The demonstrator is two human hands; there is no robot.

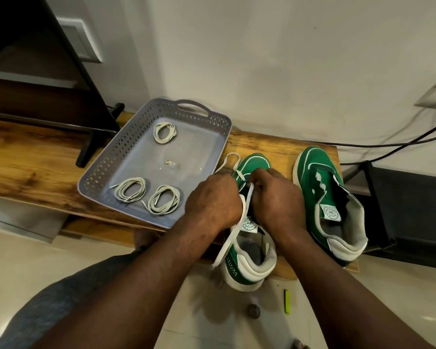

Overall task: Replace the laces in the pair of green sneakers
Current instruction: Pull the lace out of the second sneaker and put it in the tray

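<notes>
No readable text. Round emblem on nearer sneaker [256, 269] tongue label [249, 225], same on other sneaker [310, 172] label [331, 212]: lettering too small. White vertical print [230, 264] on nearer heel side: blurred.

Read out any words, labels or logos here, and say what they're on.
Nothing reads clearly.
White tongue label of the right-hand green canvas sneaker: round emblem, too small.
Matching tongue label of the near green sneaker: partly hidden, too small.
White vertical heel lettering: blurred.
</notes>
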